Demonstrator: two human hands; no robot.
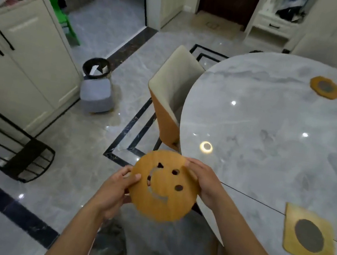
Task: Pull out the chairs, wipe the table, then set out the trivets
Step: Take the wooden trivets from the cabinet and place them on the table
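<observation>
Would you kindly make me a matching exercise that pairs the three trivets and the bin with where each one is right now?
Things:
1. round trivet
2. square trivet
3. scalloped trivet
4. bin

Places:
A. lying on the far part of the table
B. on the floor by the cabinet
C. held between the left hand and the right hand, off the table's edge
D. lying on the near part of the table

Pairs: 1-C, 2-D, 3-A, 4-B
</observation>
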